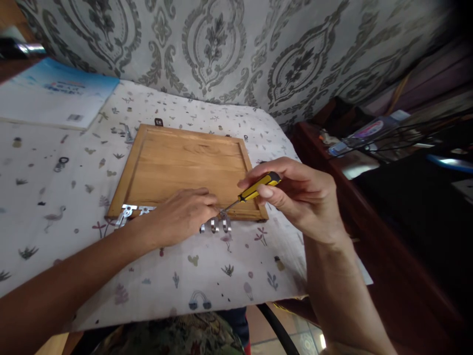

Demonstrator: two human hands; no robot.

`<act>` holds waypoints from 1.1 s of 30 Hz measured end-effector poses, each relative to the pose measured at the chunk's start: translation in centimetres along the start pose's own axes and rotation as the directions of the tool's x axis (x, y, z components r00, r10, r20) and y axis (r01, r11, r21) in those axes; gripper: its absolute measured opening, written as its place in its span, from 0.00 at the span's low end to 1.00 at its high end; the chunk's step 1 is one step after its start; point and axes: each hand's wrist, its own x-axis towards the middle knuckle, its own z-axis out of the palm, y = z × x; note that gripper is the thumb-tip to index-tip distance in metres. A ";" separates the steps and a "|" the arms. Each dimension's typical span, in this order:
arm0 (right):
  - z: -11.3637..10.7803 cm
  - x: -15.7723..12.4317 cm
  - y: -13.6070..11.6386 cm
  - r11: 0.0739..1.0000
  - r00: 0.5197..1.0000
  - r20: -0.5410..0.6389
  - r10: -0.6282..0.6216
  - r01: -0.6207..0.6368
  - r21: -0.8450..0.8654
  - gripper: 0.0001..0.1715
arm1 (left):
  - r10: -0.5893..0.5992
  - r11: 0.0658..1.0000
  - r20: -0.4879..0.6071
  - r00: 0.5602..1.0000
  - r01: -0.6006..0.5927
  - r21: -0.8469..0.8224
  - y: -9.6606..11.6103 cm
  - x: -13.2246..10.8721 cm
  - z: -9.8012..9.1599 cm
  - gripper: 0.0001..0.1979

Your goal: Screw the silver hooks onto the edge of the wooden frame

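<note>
A wooden framed board (185, 162) lies flat on the patterned tablecloth, with a metal hook rail (129, 209) along its near edge. Several silvery hooks (226, 224) stick out from the rail past the board's edge. My left hand (192, 212) lies over the middle of the rail, fingers curled and pressed against it near its right end; the fingertips are partly hidden. Between the thumb and fingers of my right hand (303, 197) is a yellow-and-black screwdriver (254, 191), slanting down to the left. Its tip meets the rail's right end, beside my left fingertips. Any screw there is too small to make out.
A blue-and-white booklet (62, 93) lies at the back left. Small dark metal fittings (158, 122) show at the board's far edge, and a metal hook (127, 134) lies by its far left corner. To the right, a clear bottle (358, 135) stands among cables.
</note>
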 end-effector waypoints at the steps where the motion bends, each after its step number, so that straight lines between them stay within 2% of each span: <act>1: 0.1 -0.1 0.1 1.000 1.000 -0.014 0.000 0.000 0.009 0.11 | 0.001 1.000 -0.001 1.000 -0.001 0.007 0.0 0.0 0.0 0.12; 7: 0.8 -0.5 0.5 0.999 0.991 -0.129 -0.037 0.037 0.000 0.10 | -0.001 0.999 0.016 1.000 0.000 0.043 -0.1 0.0 0.2 0.12; 13: 0.8 -0.3 0.6 0.998 0.988 -0.142 -0.063 0.060 -0.028 0.11 | -0.013 1.000 0.010 1.000 0.013 0.014 0.1 0.1 0.0 0.13; 15: 1.0 0.1 0.8 0.995 0.989 -0.128 -0.073 0.080 0.051 0.13 | -0.013 1.000 0.019 1.000 0.012 0.009 0.1 0.1 -0.1 0.13; 17: 1.3 0.7 1.1 0.973 0.995 -0.079 -0.056 0.072 0.220 0.17 | -0.020 1.000 0.031 0.999 0.020 0.003 0.1 0.1 -0.2 0.13; 21: 2.3 1.9 1.3 0.810 0.989 0.139 -0.053 -0.039 0.585 0.24 | -0.035 0.999 0.065 0.997 0.037 -0.023 0.2 0.0 -0.4 0.13; 23: 2.8 2.3 1.2 0.744 0.980 0.174 -0.101 -0.041 0.667 0.28 | -0.044 0.999 0.074 0.996 0.046 -0.019 0.2 0.1 -0.4 0.13; 26: 3.4 2.6 0.9 0.730 0.978 0.174 -0.112 -0.038 0.682 0.33 | -0.056 0.998 0.082 0.995 0.056 -0.008 0.2 0.1 -0.4 0.14; 29: 3.9 2.5 0.4 0.783 0.992 0.127 0.004 -0.082 0.617 0.34 | -0.046 0.999 0.078 0.996 0.048 -0.016 0.2 0.1 -0.3 0.13; 33: 4.5 2.1 -0.1 0.841 0.986 -0.065 0.155 -0.097 0.532 0.34 | -0.039 0.999 0.057 0.998 0.040 -0.016 0.1 0.0 -0.2 0.14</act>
